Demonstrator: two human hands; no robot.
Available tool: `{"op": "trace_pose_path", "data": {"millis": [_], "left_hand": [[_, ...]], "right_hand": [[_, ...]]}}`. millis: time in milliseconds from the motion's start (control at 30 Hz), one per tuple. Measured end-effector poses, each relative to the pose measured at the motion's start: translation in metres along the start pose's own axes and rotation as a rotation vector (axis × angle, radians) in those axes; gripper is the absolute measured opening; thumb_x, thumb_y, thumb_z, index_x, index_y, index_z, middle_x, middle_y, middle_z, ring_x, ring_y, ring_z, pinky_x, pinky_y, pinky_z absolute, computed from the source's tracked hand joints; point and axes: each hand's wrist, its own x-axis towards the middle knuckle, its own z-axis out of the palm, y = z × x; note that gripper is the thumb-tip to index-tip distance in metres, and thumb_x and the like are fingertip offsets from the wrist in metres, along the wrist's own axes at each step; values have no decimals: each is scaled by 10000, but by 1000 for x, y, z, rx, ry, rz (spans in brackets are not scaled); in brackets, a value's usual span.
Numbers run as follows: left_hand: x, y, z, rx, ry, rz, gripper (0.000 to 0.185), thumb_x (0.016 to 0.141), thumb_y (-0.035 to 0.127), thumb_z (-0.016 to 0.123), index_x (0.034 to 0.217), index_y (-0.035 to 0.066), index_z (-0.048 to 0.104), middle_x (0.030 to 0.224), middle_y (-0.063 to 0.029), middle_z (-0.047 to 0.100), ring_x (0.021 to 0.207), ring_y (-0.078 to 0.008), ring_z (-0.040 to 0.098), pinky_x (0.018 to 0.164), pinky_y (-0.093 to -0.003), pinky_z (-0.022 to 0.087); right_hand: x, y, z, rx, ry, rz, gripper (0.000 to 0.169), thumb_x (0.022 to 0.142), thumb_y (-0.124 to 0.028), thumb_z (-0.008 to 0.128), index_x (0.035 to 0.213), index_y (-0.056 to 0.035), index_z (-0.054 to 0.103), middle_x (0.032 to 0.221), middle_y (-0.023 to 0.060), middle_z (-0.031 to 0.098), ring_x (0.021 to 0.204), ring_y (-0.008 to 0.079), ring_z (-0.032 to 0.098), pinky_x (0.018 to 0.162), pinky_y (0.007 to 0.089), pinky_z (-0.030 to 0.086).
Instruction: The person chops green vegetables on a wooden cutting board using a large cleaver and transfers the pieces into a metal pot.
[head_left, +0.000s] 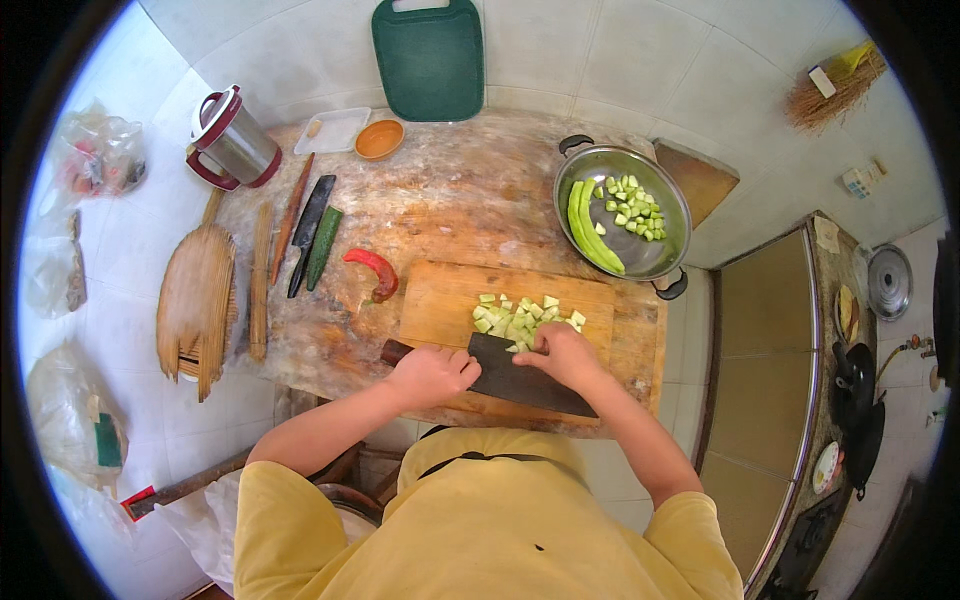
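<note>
My left hand (436, 375) grips a dark cleaver (525, 381) where the handle meets the blade; the handle's end sticks out to the left. The broad blade lies low over the near part of a wooden cutting board (442, 292). Bent over the blade, my right hand (561, 355) touches a heap of pale green vegetable cubes (517, 319), its thumb by the blade's upper edge. Its fingers partly hide the cubes, so whether it holds any is unclear. Beyond the board, a two-handled steel pan (637, 251) contains more cubes (636, 206) and long peeled green vegetable pieces (589, 225).
Left of the board lie a red pepper (375, 271), a cucumber (324, 247) and a black-handled knife (311, 225). Farther back are a rolling pin (291, 225), an orange bowl (379, 140) and a steel jug (240, 142). A green cutting board (429, 60) leans on the wall.
</note>
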Motion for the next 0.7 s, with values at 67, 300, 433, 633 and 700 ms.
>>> {"op": "trace_pose_path", "data": {"millis": [67, 300, 433, 633, 700], "left_hand": [[-1, 1, -3, 5, 22, 26, 219, 673, 133, 547, 883, 69, 555, 678, -37, 484, 578, -176, 545, 493, -295, 441], [-8, -1, -3, -2, 46, 26, 235, 673, 130, 545, 901, 78, 558, 694, -33, 486, 581, -174, 537, 511, -291, 438], [-13, -4, -6, -67, 48, 20, 257, 658, 165, 598, 899, 83, 561, 754, -37, 526, 618, -208, 561, 537, -310, 455], [-50, 1, -2, -587, 108, -619, 205, 701, 192, 639, 856, 97, 544, 629, -103, 559, 550, -308, 558, 509, -368, 453], [-59, 1, 4, -899, 118, -896, 104, 789, 137, 566, 797, 46, 516, 546, -95, 535, 460, -233, 524, 461, -334, 428]], "right_hand": [[13, 13, 13, -37, 62, 25, 449, 655, -426, 719, 676, -23, 520, 732, 136, 552, 768, 308, 534, 653, 385, 435], [18, 3, 15, -17, 197, -182, 398, 686, -339, 716, 632, -22, 481, 690, 137, 529, 729, 308, 521, 627, 394, 427], [30, 25, 6, 33, 318, -99, 336, 718, -251, 704, 639, -14, 479, 668, 131, 512, 678, 304, 507, 615, 380, 424], [2, 59, -21, 403, 526, 87, 245, 826, -211, 602, 945, 3, 604, 952, 138, 586, 885, 260, 544, 768, 338, 432], [-11, 68, -5, 268, 560, 57, 322, 851, -235, 565, 1076, -4, 559, 1119, 158, 534, 1057, 285, 486, 877, 364, 388]]}}
